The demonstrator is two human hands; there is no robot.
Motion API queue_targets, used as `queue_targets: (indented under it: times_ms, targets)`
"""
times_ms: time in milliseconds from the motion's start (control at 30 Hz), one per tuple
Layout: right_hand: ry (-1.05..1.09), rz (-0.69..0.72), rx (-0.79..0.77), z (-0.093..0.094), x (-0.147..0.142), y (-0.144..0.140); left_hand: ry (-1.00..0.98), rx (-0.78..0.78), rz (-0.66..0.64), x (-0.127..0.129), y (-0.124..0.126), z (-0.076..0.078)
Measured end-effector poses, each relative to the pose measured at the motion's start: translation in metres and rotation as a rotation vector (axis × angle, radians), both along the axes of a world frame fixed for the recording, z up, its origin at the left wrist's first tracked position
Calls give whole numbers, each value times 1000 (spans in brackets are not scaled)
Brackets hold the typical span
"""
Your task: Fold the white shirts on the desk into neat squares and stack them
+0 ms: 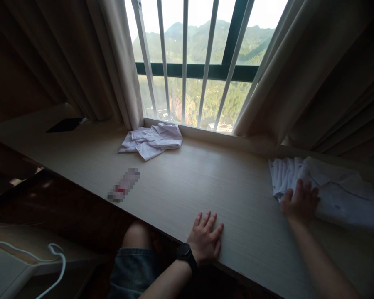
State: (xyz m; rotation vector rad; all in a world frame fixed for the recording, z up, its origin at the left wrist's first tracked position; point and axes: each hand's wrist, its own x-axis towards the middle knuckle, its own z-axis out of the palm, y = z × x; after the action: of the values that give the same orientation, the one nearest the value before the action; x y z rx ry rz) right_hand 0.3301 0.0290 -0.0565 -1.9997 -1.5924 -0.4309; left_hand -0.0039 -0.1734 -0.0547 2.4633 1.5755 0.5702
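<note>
My left hand (pixel 206 237), with a dark watch (pixel 184 251) on its wrist, rests flat near the front edge of the wooden desk (pixel 224 182), fingers spread and holding nothing. Over at the right, my right hand (pixel 301 203) lies with spread fingers on a stack of folded white shirts (pixel 339 195). Their layered folds show at the stack's left end, and a collar seems to lie on top. Another white garment (pixel 154 140), loosely crumpled, is by the window sill, away from both hands.
A blurred-out object with a red patch (pixel 124 185) lies near the desk's front edge. A flat black item (pixel 64 125) is at the far left. Curtains (pixel 299 83) flank a barred window (pixel 185 62). A white hanger (pixel 60 265) sits at lower left.
</note>
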Motion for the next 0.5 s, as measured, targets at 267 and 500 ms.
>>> queue_targets:
  times_ms: [267,500]
  targets:
    - [-24,175,-373,-41,-76,-62,1,1,4,0,-1,1]
    - [-46,92,-485,-40,-84,-58,-184,-17,39,-17,11,12]
